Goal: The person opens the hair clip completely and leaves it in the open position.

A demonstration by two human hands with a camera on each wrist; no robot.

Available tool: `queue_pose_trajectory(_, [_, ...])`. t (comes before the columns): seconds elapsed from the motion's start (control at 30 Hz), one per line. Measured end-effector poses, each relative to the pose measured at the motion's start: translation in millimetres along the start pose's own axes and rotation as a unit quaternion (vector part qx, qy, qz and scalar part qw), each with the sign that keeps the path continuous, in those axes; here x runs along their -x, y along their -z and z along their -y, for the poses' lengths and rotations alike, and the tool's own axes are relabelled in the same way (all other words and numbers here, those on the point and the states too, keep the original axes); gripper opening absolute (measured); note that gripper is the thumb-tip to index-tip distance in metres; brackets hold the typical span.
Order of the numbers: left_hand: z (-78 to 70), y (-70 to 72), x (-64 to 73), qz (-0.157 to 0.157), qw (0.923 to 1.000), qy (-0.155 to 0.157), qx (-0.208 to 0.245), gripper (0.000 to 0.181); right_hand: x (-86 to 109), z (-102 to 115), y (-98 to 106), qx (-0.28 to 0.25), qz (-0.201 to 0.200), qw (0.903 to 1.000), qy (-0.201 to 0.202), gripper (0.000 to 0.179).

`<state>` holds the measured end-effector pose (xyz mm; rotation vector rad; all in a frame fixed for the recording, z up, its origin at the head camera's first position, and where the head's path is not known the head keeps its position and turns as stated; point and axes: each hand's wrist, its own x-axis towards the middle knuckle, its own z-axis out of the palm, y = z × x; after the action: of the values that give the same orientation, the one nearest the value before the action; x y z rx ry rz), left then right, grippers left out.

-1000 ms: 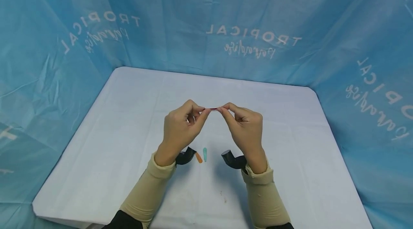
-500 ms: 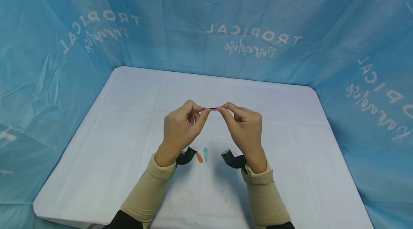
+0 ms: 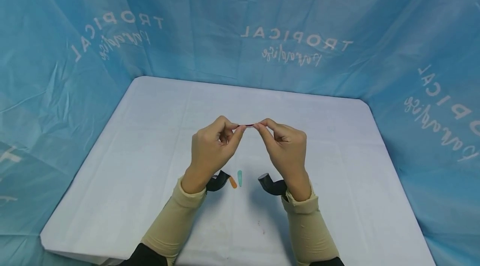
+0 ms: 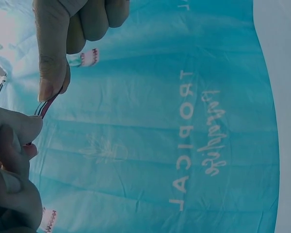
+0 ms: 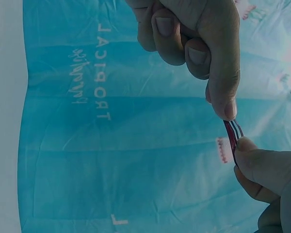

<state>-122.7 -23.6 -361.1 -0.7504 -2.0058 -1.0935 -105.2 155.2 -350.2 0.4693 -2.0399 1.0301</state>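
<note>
Between both hands, raised over the white table, is a dark red snap hair clip (image 3: 249, 125) with thin silver metal strips. My left hand (image 3: 213, 143) pinches one end of it with thumb and forefinger, and my right hand (image 3: 288, 145) pinches the other end the same way. Only the clip's middle shows; the fingertips cover its ends. In the left wrist view the clip (image 4: 47, 104) looks bowed, its metal strips standing slightly apart from the red part. The right wrist view shows the same gap along the clip (image 5: 233, 130).
On the white table (image 3: 150, 153), below the hands, lie an orange clip (image 3: 233, 182) and a teal clip (image 3: 239, 178) side by side. Black curved pieces (image 3: 271, 185) stick out from both wrists. A blue printed curtain (image 3: 210, 28) surrounds the table's back and sides.
</note>
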Motion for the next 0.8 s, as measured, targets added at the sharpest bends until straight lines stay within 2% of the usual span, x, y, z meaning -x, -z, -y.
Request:
queue_pose_trajectory(0.53, [-0.4, -0.5, -0.2, -0.013, 0.9998, -0.014, 0.003, 0.019, 1.1, 1.8, 0.2, 0.004, -0.005, 0.9998, 0.020, 0.004])
queue_pose_trajectory(0.8, [0.1, 0.7, 0.9, -0.010, 0.9999, -0.008, 0.002, 0.020, 0.6, 3.7, -0.7, 0.005, -0.007, 0.9998, 0.017, 0.005])
